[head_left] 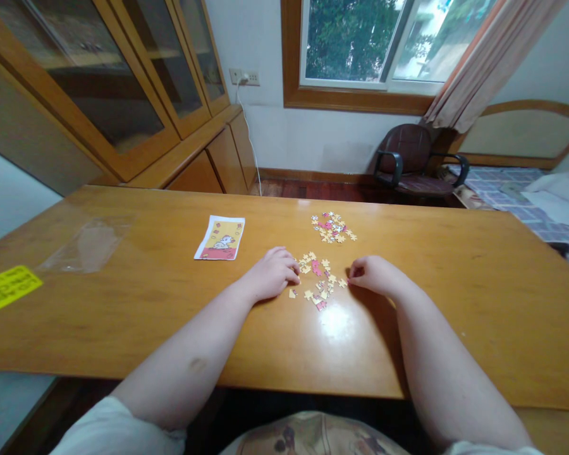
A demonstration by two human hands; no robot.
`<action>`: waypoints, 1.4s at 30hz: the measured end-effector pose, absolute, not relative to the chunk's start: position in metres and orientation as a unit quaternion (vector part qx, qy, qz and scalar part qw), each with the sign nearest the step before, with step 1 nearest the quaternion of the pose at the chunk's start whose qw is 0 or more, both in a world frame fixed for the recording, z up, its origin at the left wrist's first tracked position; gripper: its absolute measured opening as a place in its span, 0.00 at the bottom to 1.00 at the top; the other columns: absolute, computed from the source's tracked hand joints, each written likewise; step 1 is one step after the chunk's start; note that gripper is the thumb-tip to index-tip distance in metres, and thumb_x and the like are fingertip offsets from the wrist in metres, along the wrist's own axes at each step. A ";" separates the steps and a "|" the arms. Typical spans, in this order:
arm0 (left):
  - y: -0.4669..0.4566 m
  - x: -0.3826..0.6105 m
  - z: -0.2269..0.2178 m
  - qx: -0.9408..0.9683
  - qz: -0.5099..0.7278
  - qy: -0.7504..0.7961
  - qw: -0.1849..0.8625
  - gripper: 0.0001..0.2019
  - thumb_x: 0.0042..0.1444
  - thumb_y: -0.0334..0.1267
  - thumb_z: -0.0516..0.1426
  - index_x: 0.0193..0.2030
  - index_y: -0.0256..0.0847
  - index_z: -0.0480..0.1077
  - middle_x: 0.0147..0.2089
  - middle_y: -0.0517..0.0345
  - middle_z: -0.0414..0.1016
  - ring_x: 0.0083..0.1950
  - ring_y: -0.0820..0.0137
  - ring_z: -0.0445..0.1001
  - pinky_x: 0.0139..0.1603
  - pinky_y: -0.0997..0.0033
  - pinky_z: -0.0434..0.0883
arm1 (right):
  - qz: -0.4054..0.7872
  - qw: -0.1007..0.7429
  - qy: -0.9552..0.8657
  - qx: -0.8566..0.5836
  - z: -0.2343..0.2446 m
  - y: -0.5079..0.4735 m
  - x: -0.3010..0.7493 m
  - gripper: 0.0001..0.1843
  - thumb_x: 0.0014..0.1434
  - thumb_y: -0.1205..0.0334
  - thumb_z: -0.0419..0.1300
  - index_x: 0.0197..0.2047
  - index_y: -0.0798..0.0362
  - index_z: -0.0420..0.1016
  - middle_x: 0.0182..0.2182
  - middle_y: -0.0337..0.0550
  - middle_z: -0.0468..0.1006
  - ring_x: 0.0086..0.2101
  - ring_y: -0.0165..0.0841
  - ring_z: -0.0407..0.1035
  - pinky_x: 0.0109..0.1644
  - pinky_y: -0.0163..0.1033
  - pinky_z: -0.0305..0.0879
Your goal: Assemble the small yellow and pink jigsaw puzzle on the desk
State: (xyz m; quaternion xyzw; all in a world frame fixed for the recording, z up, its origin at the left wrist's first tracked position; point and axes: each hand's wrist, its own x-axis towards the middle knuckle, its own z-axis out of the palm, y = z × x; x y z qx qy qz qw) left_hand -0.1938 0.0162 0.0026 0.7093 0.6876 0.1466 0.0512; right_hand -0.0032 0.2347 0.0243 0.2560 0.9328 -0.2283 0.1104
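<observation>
1. While two bare forearms are reaching over a broad, glossy, orange-brown wooden table (507, 297), the left hand (275, 273) is resting with bent fingers at the left edge of a loose cluster of small yellow and pink jigsaw pieces (317, 268); its fingertips are meeting that edge, and I cannot tell whether they are gripping a piece or merely touching one.
2. At the cluster's right edge, the right hand (373, 275) is curling its fingers inward just beside a yellow piece (342, 283); a tiny pink spot is showing at the fingertips, too small to read, so I cannot tell whether it is pinching anything.
3. The cluster is lying scattered between both hands; one stray yellow piece with a pinkish mark (293, 293) is sitting apart, near the left hand.
4. Toward the table's far edge, a denser heap of yellow, pink and white jigsaw pieces (332, 239) is lying apart from the cluster.
5. Left of the pieces, a white-bordered paper picture card with a white cartoon animal (221, 243) is lying flat; farther left, a clear plastic bag (88, 246) is spreading out near a bright yellow printed strip (9, 289).
</observation>
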 end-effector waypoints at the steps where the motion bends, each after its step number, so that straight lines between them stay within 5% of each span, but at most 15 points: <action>1: 0.017 -0.197 0.001 0.686 0.145 0.712 0.041 0.12 0.57 0.33 0.55 0.37 0.52 0.79 0.43 0.60 0.79 0.48 0.66 0.68 0.59 0.54 0.58 | -0.232 0.122 0.931 0.254 0.025 0.234 -0.003 0.04 0.47 0.60 0.63 0.27 0.50 0.78 0.24 0.40 0.78 0.26 0.32 0.70 0.28 0.34 0.57; 5: 0.016 -0.197 0.003 0.642 0.156 0.750 0.016 0.15 0.57 0.31 0.53 0.44 0.50 0.77 0.47 0.56 0.77 0.48 0.64 0.67 0.55 0.55 0.61 | -0.246 0.172 0.922 0.244 0.030 0.229 -0.003 0.06 0.46 0.58 0.64 0.25 0.51 0.78 0.21 0.40 0.77 0.24 0.32 0.68 0.26 0.35 0.55; 12: 0.014 -0.186 0.009 0.757 0.125 0.635 0.087 0.14 0.56 0.29 0.55 0.33 0.52 0.79 0.35 0.62 0.78 0.43 0.69 0.68 0.53 0.62 0.60 | -0.255 0.055 0.949 0.175 0.021 0.223 -0.009 0.08 0.52 0.64 0.60 0.34 0.50 0.80 0.33 0.41 0.81 0.32 0.32 0.72 0.35 0.34 0.63; 26: 0.010 -0.191 0.018 0.737 0.110 0.660 0.096 0.15 0.53 0.27 0.53 0.31 0.49 0.79 0.33 0.61 0.79 0.40 0.69 0.68 0.50 0.62 0.60 | -0.253 0.059 0.961 0.094 0.024 0.219 -0.006 0.13 0.56 0.65 0.55 0.35 0.50 0.83 0.36 0.43 0.79 0.35 0.33 0.72 0.41 0.35 0.65; 37: 0.015 -0.197 0.006 0.618 0.118 0.777 0.023 0.22 0.56 0.28 0.51 0.54 0.50 0.72 0.50 0.55 0.74 0.50 0.62 0.66 0.55 0.56 0.62 | -0.160 -0.030 0.982 0.099 0.012 0.211 -0.014 0.18 0.64 0.60 0.50 0.51 0.51 0.77 0.43 0.49 0.76 0.42 0.36 0.69 0.49 0.40 0.62; 42: 0.015 -0.189 0.003 0.661 0.111 0.741 0.038 0.23 0.56 0.30 0.52 0.55 0.55 0.71 0.60 0.57 0.67 0.59 0.60 0.61 0.66 0.48 0.52 | -0.086 -0.033 0.989 0.114 0.009 0.200 -0.016 0.21 0.64 0.50 0.52 0.57 0.42 0.72 0.61 0.48 0.65 0.57 0.46 0.57 0.59 0.53 0.52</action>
